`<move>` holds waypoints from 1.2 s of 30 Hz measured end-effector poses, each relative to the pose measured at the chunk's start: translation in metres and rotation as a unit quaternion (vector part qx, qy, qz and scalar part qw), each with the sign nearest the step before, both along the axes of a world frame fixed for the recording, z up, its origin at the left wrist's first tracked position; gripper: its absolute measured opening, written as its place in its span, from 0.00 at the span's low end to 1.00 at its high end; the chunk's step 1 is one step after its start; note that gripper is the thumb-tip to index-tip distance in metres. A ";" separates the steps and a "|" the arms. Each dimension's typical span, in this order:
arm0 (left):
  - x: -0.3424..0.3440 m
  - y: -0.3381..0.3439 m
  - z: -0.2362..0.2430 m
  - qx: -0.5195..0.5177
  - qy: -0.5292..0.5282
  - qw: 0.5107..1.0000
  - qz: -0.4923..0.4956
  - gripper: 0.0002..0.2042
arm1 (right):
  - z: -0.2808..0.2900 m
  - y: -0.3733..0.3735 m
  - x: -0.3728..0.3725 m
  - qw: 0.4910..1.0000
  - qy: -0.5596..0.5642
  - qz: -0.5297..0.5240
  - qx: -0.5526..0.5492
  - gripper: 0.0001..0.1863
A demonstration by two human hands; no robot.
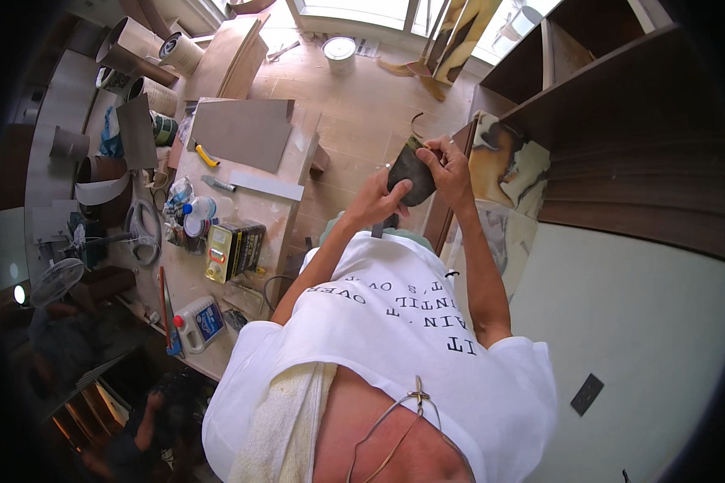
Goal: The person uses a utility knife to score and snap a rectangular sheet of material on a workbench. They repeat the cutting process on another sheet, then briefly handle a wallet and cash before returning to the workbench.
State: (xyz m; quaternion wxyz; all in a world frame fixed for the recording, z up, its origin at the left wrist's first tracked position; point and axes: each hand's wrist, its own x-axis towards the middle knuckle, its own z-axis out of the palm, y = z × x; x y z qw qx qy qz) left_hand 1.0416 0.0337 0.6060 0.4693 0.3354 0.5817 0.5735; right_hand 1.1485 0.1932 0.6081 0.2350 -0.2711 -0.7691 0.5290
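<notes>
In front of my body my left hand (376, 200) grips a dark grey, rounded flat piece (412, 171), with the thumb pressed on its face. I cannot make out exactly what kind of thing it is. My right hand (449, 167) is closed in a pinch at the upper right edge of that piece. A thin brown curled strip (416, 124) stands up from its top, near my right fingertips. Whether the strip is joined to the piece is too small to tell.
Left of me a workbench (286, 221) carries a grey sheet (246, 133), a yellow utility knife (207, 155), a scraper (218, 183), a metal can (234, 251) and a white jug (199, 324). A white bucket (340, 53) stands on the floor ahead. Dark shelving (612, 137) rises at the right.
</notes>
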 end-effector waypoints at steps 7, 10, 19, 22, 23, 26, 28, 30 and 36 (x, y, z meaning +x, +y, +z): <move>-0.048 0.076 0.009 -0.003 -0.008 1.000 -0.003 0.17 | 0.011 0.070 -0.062 0.985 0.005 -0.065 0.160 0.13; -0.076 0.103 0.002 -0.004 0.015 1.000 -0.021 0.18 | 0.001 0.103 -0.095 0.989 -0.037 -0.050 0.133 0.13; -0.207 0.176 -0.002 0.041 -0.042 0.998 0.001 0.16 | 0.007 0.182 -0.210 0.998 -0.023 0.054 -0.012 0.08; -0.262 0.194 0.005 0.066 -0.026 0.997 0.009 0.17 | 0.007 0.203 -0.271 0.998 0.008 0.042 0.045 0.09; -0.276 0.193 0.018 0.042 -0.013 0.999 0.016 0.16 | 0.007 0.209 -0.290 0.995 0.025 0.050 0.085 0.09; -0.314 0.208 0.014 0.077 0.032 0.994 0.066 0.12 | 0.023 0.224 -0.346 0.977 0.037 0.085 0.192 0.13; -0.331 0.213 0.022 0.070 0.026 0.992 0.098 0.10 | 0.019 0.239 -0.376 0.973 0.020 0.101 0.208 0.15; -0.346 0.217 0.015 0.069 0.010 0.988 0.134 0.11 | 0.006 0.249 -0.405 0.964 0.005 0.121 0.235 0.18; -0.370 0.219 0.015 0.036 -0.022 0.959 0.280 0.17 | -0.026 0.266 -0.498 0.949 -0.040 0.276 0.147 0.18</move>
